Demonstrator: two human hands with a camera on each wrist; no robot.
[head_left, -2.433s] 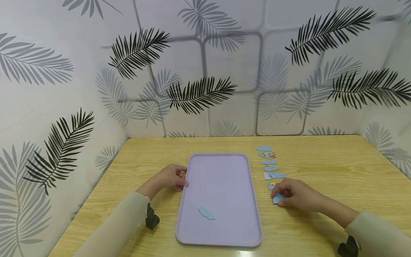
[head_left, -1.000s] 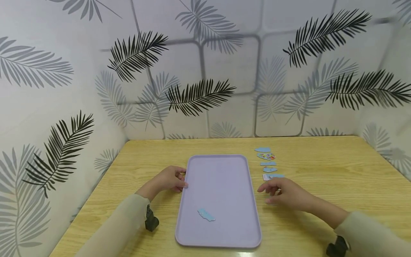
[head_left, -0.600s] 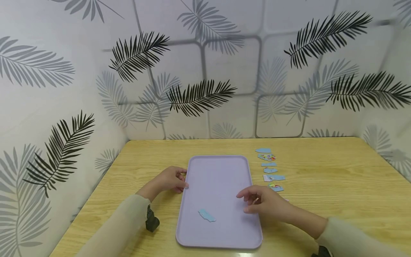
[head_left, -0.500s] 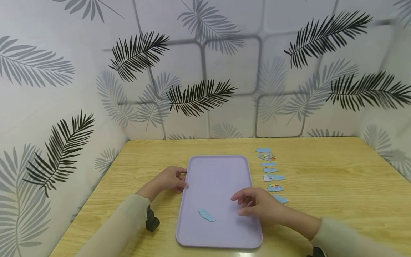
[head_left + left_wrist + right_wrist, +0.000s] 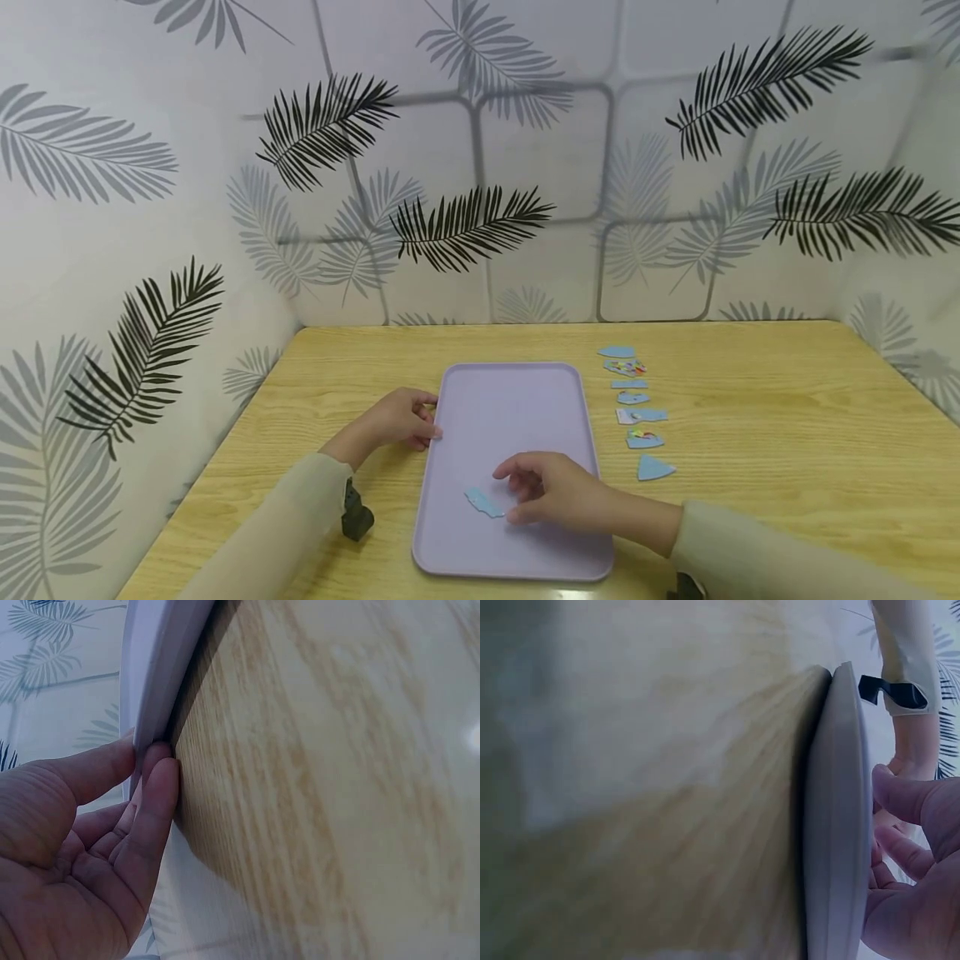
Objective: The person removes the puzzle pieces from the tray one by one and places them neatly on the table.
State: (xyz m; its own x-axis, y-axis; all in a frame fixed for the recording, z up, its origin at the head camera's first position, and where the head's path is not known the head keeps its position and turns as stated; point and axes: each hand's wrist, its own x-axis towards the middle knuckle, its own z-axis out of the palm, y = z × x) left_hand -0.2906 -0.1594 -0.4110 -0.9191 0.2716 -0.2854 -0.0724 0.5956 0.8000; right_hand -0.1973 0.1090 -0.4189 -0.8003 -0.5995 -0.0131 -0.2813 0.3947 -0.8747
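Observation:
A shallow lavender tray (image 5: 513,408) lies on the wooden table. My left hand (image 5: 401,419) holds its left rim; in the left wrist view, thumb and fingers pinch the tray edge (image 5: 166,667). One flat, light blue piece (image 5: 484,503) with an irregular outline, like a puzzle piece, lies in the lower half of the tray. Just right of it hovers my right hand (image 5: 558,493), with loosely bent fingers, thumb and forefinger apart and nothing visible between them. In the right wrist view, the right hand (image 5: 919,862) is above the tray's side wall, and the piece is out of sight.
Several flat pieces form a column right of the tray, from a plain blue piece (image 5: 617,352) at the back to a triangular blue piece (image 5: 655,467) in front. Some bear colourful prints. A leaf-patterned wall (image 5: 525,275) stands behind the table.
My right hand has left the triangular piece at the column's front and moved left over the tray, to beside the piece lying there. The left hand has kept its hold on the rim.

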